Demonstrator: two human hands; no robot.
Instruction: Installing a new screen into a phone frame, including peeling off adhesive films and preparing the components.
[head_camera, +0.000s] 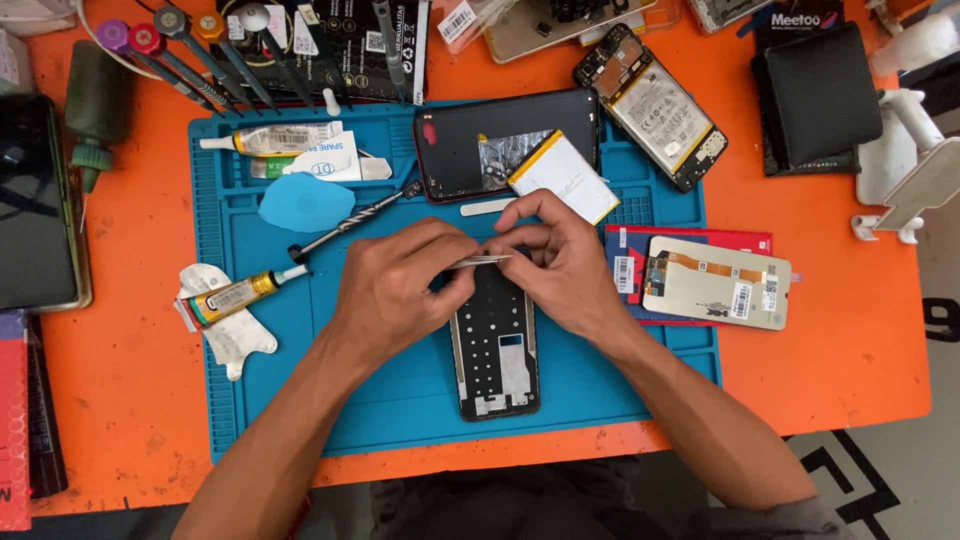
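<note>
Both hands meet over the upper end of a dark phone frame (496, 345), which lies lengthwise on a blue work mat (400, 390) at the front centre of the orange tabletop (130, 380). The left hand (395, 285) is closed on a pair of slim metal tweezers (480, 261), gripped between thumb and fingers with the tips pointing toward the right hand. The right hand (565, 262) is curled, fingertips pressed down at the top edge of the phone frame, just beside the tweezer tips; what it pinches, if anything, cannot be made out. The two hands touch or nearly touch at the fingertips.

Behind the hands, on the mat, a black phone back shell (470, 140) lies open side up, with a white battery (564, 176) resting tilted on its right part. A metal screwdriver (350, 225) lies diagonally to the left of the hands, near a light blue triangular pick (305, 202). A glue tube (275, 138) lies at the rear left of the mat.

A second glue tube (235, 295) with a yellow label rests on crumpled white paper at the mat's left edge. To the right of the hands, a display panel (715, 282) lies face down on a red card. A phone with its internals exposed (650, 105) lies at the rear right, and a row of screwdrivers (180, 45) with coloured caps lies at the rear left.
</note>
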